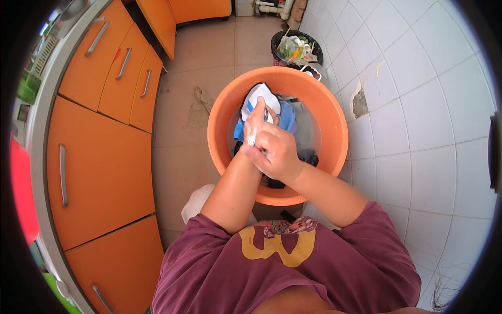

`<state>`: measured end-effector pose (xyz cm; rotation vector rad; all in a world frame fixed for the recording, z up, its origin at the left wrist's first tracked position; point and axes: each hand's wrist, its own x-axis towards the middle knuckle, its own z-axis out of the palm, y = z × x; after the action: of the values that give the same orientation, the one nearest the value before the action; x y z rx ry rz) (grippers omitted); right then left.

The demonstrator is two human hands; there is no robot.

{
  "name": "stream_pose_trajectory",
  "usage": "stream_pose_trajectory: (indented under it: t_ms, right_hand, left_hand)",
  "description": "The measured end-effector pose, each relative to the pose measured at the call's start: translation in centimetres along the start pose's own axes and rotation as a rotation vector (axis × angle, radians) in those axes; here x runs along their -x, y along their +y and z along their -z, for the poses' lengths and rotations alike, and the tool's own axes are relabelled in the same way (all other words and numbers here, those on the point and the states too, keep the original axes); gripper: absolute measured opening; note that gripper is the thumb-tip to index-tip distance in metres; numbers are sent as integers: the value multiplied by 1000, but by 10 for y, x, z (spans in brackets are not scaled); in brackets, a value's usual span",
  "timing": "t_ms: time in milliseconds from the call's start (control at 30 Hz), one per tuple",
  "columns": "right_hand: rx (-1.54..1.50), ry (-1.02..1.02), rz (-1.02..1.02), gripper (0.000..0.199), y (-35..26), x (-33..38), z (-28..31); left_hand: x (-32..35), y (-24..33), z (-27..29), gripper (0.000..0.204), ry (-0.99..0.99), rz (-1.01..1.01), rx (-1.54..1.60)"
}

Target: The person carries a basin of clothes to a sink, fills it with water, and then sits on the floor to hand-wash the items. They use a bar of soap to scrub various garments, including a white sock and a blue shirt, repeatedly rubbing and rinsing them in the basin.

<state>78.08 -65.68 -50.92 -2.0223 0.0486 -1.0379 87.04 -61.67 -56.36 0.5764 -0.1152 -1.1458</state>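
A large orange basin [340,136] holds water and wet clothes. Uppermost in it is a white and blue garment [287,119] with dark trim; darker cloth [307,156] lies lower down. Over the basin, my left hand [254,121] is closed on the garment, whose dark edge shows by the thumb. My right hand [277,149] is curled into a fist and pressed against the left palm near the wrist. White suds show between the two hands. Whatever the right fingers grip is hidden.
Beyond the basin stands a black-lined trash bin [298,49] with refuse, close to the white tiled wall [408,104]. Orange cabinets [104,162] with metal handles line the left side under a counter. The floor [180,125] is tiled.
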Motion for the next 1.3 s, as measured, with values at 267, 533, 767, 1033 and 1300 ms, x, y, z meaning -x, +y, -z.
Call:
stream_pose_trajectory:
  t_ms: [267,533,767,1033,1300]
  right_hand:
    - [143,31,62,19,1,-8,-15]
    - [207,69,-403,23,16,-24,-7]
    - [254,132,-688,35,51,-44,13]
    - [-450,-52,-946,44,89,-42,56]
    - [268,-691,-733,33,94,11,73]
  left_hand:
    - [-2,-7,-1,29,-74,-20,286]
    - [6,-14,-24,30,-27,14,350]
    - [18,0,-51,23,288,113,215]
    - [4,37,-18,55,203,-85,459]
    - [9,37,-17,54,92,-62,496]
